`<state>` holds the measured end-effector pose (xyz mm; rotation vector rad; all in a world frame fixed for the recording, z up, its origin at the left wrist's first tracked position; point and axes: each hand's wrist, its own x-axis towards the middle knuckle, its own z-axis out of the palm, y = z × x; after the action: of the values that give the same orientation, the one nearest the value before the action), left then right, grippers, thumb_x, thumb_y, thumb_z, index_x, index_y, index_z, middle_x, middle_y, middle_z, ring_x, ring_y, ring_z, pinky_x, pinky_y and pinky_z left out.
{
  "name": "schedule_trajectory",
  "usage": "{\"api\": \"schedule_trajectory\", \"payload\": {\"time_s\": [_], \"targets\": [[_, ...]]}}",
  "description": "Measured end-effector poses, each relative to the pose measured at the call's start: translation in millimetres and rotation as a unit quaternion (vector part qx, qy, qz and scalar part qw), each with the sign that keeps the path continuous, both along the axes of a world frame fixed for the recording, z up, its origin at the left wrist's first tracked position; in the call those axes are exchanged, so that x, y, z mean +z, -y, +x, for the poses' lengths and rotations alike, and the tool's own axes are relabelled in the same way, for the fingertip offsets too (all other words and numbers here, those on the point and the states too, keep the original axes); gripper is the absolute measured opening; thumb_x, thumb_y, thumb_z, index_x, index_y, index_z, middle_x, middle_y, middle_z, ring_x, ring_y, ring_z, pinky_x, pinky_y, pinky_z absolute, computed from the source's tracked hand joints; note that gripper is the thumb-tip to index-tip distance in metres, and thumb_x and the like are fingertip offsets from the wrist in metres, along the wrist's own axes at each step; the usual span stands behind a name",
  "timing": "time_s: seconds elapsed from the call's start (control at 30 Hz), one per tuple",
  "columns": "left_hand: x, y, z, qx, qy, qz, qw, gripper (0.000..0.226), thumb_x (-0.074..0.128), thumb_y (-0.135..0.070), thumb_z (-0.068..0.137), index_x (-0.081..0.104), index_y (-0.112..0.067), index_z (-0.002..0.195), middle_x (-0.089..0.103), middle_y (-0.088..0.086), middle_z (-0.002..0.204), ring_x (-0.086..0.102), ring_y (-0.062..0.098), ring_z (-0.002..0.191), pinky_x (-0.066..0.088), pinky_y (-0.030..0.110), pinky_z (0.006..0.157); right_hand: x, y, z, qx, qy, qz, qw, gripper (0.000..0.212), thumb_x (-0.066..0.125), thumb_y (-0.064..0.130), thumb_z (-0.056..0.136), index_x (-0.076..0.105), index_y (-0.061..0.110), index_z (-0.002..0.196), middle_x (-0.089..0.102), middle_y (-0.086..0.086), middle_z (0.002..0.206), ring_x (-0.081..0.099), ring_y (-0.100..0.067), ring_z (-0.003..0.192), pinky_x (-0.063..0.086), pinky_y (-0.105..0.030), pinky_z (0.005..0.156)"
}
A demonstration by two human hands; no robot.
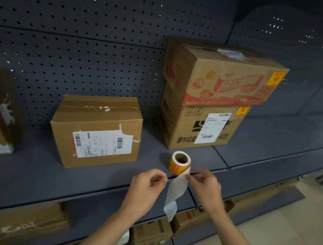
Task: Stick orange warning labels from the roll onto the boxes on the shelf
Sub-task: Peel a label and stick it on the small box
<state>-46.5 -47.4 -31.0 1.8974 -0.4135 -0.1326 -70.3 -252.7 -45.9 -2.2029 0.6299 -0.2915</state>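
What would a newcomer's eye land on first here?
Probably the roll of orange labels standing near the front edge of the shelf, its white backing strip trailing over the edge; the right hand pinches the strip, the left hand is beside it. At the right, the top box of a stack bears an orange label, as does the lower box.

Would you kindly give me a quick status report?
Right hand pinches white backing strip off orange label roll. Left hand curled, contents unclear. Middle brown cardboard box lacks orange label. Path clear.
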Motion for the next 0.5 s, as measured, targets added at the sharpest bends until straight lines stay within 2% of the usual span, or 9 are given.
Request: {"api": "schedule_trajectory", "payload": {"time_s": [0.1,0.13,0.27,0.4,0.5], "targets": [[-1,16,0,-0.011,-0.013,0.002,1.000,0.014,0.065,-0.021,0.094,0.071,-0.033,0.088,0.072,-0.018,0.085,0.064,-0.010,0.084,0.046,0.008,0.067,-6,4,2,0.017,-0.005,-0.017,1.000,0.023,0.069,0.030,0.092,0.073,0.012,0.103,0.072,-0.003,0.090,0.065,-0.020,0.092,0.043,-0.025,0.069],[-1,20,1,-0.011,-0.017,0.003,1.000,0.017,0.065,-0.022,0.094,0.069,-0.036,0.086,0.072,-0.018,0.085,0.064,-0.009,0.084,0.045,0.009,0.065,-7,5,4,0.027,-0.004,-0.024,0.999,0.019,0.068,0.029,0.093,0.075,0.013,0.100,0.073,-0.002,0.090,0.067,-0.018,0.091,0.046,-0.023,0.070],[-4,31,5,-0.009,-0.021,0.011,1.000,0.018,0.066,-0.023,0.093,0.069,-0.040,0.086,0.073,-0.018,0.090,0.066,-0.006,0.090,0.047,0.010,0.071,-12,9,9,0.040,0.004,-0.042,0.998,0.017,0.063,0.024,0.096,0.076,0.013,0.096,0.074,-0.002,0.091,0.067,-0.015,0.087,0.053,-0.030,0.076],[-6,35,12,0.005,-0.026,0.017,1.000,0.009,0.066,-0.025,0.094,0.073,-0.031,0.095,0.072,-0.017,0.094,0.065,-0.003,0.093,0.051,0.012,0.073,-10,13,13,0.029,0.048,-0.044,0.997,0.015,0.061,0.024,0.097,0.074,0.017,0.101,0.073,0.004,0.093,0.067,-0.010,0.089,0.052,-0.021,0.073],[-3,36,19,0.024,-0.022,0.014,0.999,0.011,0.067,-0.027,0.093,0.073,-0.033,0.099,0.071,-0.018,0.095,0.064,-0.002,0.094,0.055,0.022,0.080,1,12,19,0.030,0.092,-0.055,0.994,0.017,0.061,0.027,0.097,0.073,0.018,0.107,0.072,0.005,0.097,0.066,-0.007,0.089,0.045,-0.009,0.067]]}}
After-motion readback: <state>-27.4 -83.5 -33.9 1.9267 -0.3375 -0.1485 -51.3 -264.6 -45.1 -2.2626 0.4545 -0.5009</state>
